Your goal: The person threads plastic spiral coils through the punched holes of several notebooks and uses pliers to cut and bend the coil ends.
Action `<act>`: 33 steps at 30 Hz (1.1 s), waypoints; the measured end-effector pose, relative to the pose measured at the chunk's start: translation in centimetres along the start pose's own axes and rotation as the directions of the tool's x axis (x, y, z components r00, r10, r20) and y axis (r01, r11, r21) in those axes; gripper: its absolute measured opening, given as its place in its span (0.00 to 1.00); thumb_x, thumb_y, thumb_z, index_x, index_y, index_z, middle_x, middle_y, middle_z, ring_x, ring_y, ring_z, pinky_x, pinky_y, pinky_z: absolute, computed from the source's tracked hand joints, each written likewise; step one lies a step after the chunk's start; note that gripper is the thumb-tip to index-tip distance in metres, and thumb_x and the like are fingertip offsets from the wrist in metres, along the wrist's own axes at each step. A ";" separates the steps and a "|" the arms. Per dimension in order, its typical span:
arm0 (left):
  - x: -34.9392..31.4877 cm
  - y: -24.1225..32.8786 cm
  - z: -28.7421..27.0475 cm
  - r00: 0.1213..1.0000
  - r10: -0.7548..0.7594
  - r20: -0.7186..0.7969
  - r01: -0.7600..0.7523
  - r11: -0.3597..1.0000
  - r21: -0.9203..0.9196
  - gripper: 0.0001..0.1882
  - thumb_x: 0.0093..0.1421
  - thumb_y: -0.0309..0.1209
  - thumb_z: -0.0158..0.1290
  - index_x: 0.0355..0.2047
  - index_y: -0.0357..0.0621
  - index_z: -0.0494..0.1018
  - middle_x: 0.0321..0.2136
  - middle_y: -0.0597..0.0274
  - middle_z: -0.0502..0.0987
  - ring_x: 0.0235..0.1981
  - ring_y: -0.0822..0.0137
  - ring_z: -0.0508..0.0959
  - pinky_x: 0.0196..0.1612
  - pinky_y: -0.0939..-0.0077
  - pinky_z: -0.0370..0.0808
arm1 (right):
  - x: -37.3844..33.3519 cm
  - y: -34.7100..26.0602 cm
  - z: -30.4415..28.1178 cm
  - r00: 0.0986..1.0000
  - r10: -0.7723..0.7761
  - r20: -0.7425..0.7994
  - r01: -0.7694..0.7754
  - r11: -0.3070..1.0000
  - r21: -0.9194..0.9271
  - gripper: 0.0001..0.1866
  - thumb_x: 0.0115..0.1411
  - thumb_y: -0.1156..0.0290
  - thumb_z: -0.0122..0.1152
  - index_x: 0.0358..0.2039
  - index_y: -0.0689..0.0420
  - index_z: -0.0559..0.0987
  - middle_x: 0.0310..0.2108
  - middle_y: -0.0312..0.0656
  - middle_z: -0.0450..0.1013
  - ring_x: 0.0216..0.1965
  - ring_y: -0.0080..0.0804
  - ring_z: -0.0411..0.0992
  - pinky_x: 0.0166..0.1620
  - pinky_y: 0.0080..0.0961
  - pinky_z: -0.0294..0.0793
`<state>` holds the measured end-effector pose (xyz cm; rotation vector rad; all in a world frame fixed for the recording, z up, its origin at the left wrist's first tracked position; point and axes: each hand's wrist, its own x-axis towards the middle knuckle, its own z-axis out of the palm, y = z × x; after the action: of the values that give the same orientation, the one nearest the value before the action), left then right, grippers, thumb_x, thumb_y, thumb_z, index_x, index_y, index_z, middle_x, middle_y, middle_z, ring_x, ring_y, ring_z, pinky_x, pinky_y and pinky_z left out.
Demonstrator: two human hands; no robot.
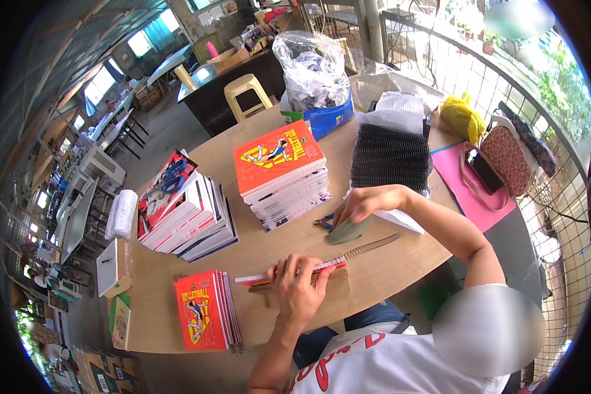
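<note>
On its edge near the table's front, a thin notebook (328,264) with red covers is gripped by my left hand (297,285), thumb on the near side and fingers over the top. A wire coil (374,246) sticks out to the right from the notebook's punched edge. Behind the coil, my right hand (369,202) is curled over a greyish-green flat piece (351,231), slightly blurred; its fingertips are partly hidden. Pliers with blue handles (323,222) lie just left of that hand. Under the notebook is a brown wooden block or board (338,282).
Finished-looking spiral notebooks (203,312) are stacked front left. Behind stand a tall red-topped stack (282,161) and a leaning stack (190,213) topped by blue-handled scissors (173,177). Black coils (391,151) lie back right, near a plastic bag (312,72) and a patterned bag (505,157).
</note>
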<state>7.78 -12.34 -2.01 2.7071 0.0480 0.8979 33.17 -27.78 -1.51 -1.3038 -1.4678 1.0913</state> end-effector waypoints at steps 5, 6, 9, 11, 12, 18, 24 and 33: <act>-0.3 0.1 0.2 0.999 0.032 -0.026 -0.032 0.999 -0.003 0.15 0.51 0.42 0.70 0.31 0.51 0.76 0.31 0.65 0.75 0.36 0.59 0.76 0.43 0.60 0.66 | 1.7 0.5 -0.1 0.989 0.145 0.034 -0.132 0.961 -0.245 0.35 0.59 0.47 0.58 0.44 0.74 0.82 0.42 0.53 0.80 0.41 0.36 0.76 0.49 0.29 0.73; -0.4 0.1 0.2 0.999 0.031 -0.023 -0.031 1.000 0.001 0.15 0.51 0.42 0.70 0.31 0.51 0.76 0.31 0.65 0.75 0.36 0.59 0.76 0.43 0.60 0.66 | 2.0 0.3 0.0 0.989 0.142 0.036 -0.129 0.962 -0.241 0.35 0.59 0.47 0.58 0.44 0.74 0.82 0.42 0.53 0.80 0.41 0.36 0.76 0.49 0.29 0.73; -0.5 0.3 0.4 0.998 0.036 -0.050 -0.037 0.999 -0.010 0.15 0.50 0.41 0.71 0.30 0.52 0.76 0.31 0.66 0.75 0.35 0.59 0.76 0.42 0.60 0.67 | 2.4 1.1 -0.1 0.943 0.294 0.154 -0.266 0.947 -0.181 0.35 0.59 0.48 0.59 0.48 0.73 0.81 0.51 0.63 0.76 0.54 0.53 0.73 0.62 0.44 0.65; -0.1 0.3 0.2 0.999 0.029 -0.036 -0.031 0.998 -0.049 0.15 0.49 0.40 0.71 0.29 0.51 0.76 0.31 0.66 0.75 0.35 0.59 0.76 0.42 0.60 0.67 | 2.2 1.7 0.0 0.973 0.131 0.189 -0.145 0.988 0.060 0.33 0.58 0.48 0.60 0.43 0.74 0.82 0.45 0.56 0.78 0.48 0.43 0.74 0.55 0.36 0.69; -0.2 0.2 0.2 0.999 0.031 -0.037 -0.032 0.998 -0.046 0.15 0.49 0.40 0.71 0.29 0.51 0.76 0.31 0.66 0.75 0.35 0.59 0.76 0.42 0.60 0.67 | 2.2 2.0 0.1 0.982 -0.034 0.184 -0.023 0.954 0.300 0.32 0.56 0.49 0.61 0.37 0.74 0.83 0.38 0.48 0.80 0.41 0.33 0.74 0.48 0.28 0.72; -0.1 0.2 0.0 0.999 0.038 -0.028 -0.039 0.998 -0.045 0.16 0.50 0.41 0.71 0.32 0.51 0.77 0.32 0.65 0.75 0.35 0.59 0.77 0.41 0.60 0.68 | 2.5 1.3 -0.2 0.985 0.146 0.095 -0.126 0.974 -0.189 0.31 0.57 0.52 0.60 0.42 0.73 0.82 0.39 0.49 0.80 0.42 0.36 0.75 0.46 0.30 0.75; 1.2 1.7 -0.7 0.999 0.022 0.032 -0.021 0.999 -0.045 0.18 0.53 0.44 0.69 0.40 0.54 0.79 0.35 0.66 0.76 0.37 0.60 0.77 0.45 0.61 0.67 | 0.5 2.9 -0.1 0.999 0.017 -0.031 0.002 0.855 0.518 0.35 0.61 0.49 0.57 0.53 0.72 0.77 0.48 0.51 0.79 0.49 0.38 0.77 0.47 0.31 0.76; 2.4 1.9 -0.6 0.983 0.070 0.167 -0.036 0.979 -0.198 0.16 0.55 0.40 0.66 0.43 0.54 0.81 0.38 0.66 0.78 0.40 0.62 0.78 0.46 0.62 0.69 | -3.9 1.0 6.1 0.907 0.013 -0.421 0.209 0.854 0.476 0.42 0.58 0.39 0.60 0.57 0.67 0.77 0.57 0.50 0.75 0.42 0.33 0.79 0.42 0.28 0.80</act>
<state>9.21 -13.73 0.36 2.6007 -0.1417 0.6406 27.84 -31.95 -4.13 -0.9796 -0.8360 0.9733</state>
